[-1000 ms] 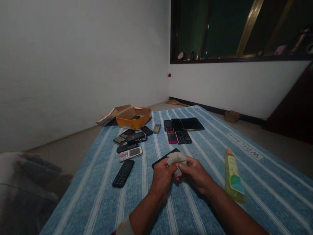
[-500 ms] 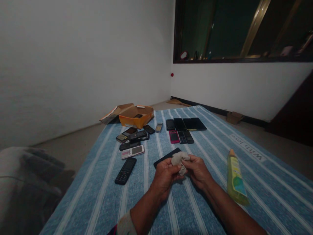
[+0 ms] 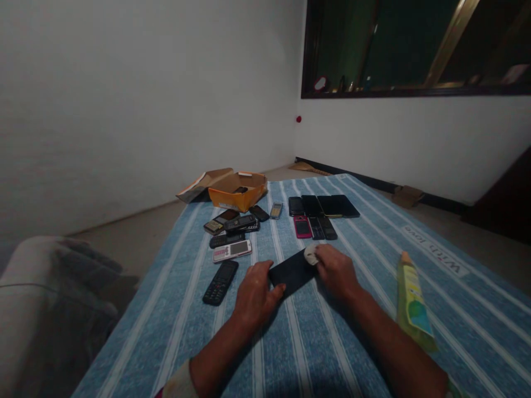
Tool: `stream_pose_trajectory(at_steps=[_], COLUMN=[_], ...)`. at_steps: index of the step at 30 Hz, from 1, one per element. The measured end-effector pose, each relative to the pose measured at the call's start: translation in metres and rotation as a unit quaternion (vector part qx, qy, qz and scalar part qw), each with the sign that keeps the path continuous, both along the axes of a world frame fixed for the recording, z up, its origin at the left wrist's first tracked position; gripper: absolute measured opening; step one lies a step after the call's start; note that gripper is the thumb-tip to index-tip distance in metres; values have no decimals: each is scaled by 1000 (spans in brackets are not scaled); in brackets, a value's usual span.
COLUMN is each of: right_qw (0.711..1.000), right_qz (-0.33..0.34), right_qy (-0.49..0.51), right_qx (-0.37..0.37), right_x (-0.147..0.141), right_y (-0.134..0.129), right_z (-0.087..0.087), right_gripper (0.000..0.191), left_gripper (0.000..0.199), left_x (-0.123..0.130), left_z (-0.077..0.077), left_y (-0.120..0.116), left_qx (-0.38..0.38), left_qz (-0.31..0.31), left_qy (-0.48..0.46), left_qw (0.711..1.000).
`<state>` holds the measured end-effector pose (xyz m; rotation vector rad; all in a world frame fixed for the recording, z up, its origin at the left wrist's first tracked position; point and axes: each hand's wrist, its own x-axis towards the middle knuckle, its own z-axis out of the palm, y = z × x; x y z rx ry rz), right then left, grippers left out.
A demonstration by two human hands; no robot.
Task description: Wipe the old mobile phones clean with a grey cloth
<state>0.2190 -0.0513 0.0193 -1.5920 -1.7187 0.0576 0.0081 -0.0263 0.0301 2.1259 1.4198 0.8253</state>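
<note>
The dark flat device (image 3: pixel 290 275) lies slantwise low over the striped cloth (image 3: pixel 265 354), between the two hands. The left hand (image 3: pixel 254 292) grips its left end, thumb at the near edge and fingers round the far one. The right hand (image 3: pixel 338 272) has its fingers closed on a pale rag (image 3: pixel 311 255), pressed to the far right corner.

To the left, a narrow strip of cloth separates the left hand from a black keypad phone (image 3: pixel 220 282). Beyond the device, a wider band reaches the pink phone (image 3: pixel 302 227) in its row. To the right, the yellow-green bottle (image 3: pixel 415 312) sits just beside the right forearm, leaving little elbow room.

Hidden or unclear: the device's underside and whether it touches the cloth; most of the right fingertips; the lower phones in the overlapping pile (image 3: pixel 240 223); most of what the orange box (image 3: pixel 236 200) holds. A grey shape (image 3: pixel 45 320) at lower left is blurred and cut off.
</note>
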Motion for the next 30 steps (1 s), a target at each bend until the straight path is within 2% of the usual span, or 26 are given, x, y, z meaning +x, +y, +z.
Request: stream_pose_trajectory(at_steps=[3,6,11,16,19,23,25,27,30], right_qw=[982,964,956,953,957,961,960,960,955], right_qz=[-1,41,115,136,100,-11,-31,-3,101], right_qy=[-187,-252,-250,-268,-268,-251,-249,-258,-274], right_qx=[-38,-77,-100,-39,-49,-118,-123,-107,-56], right_x=[-20,-35,-47,-63,-52,-18,-15,-29,-63], right_y=[2,-4,-19,-22,-10,13,19,18,10], right_z=[-6,-10,-12,-25,-25,-12,-8,-8,-14], right_gripper=[20,19,21,28,23,22,23,23,22], left_gripper=[46,41,37,33,40,49,48,46,51], left_x=[-4,-2,-2,-2,-3,-4,-4,-3,-4], left_z=[-8,-15,-17,-19,-23,-25,-25,-26,-28], left_y=[-3,-5,-4,-4,-3,-2,-2,-1,-1], left_qx=[15,31,30,30,39,41,38,34,40], left_qz=[-33,-65,-80,-78,-74,-72,-70,-72,-71], left_qy=[71,81,79,67,58,53,50,45,25], left_qw=[997,994,993,994,995,995,996,996,996])
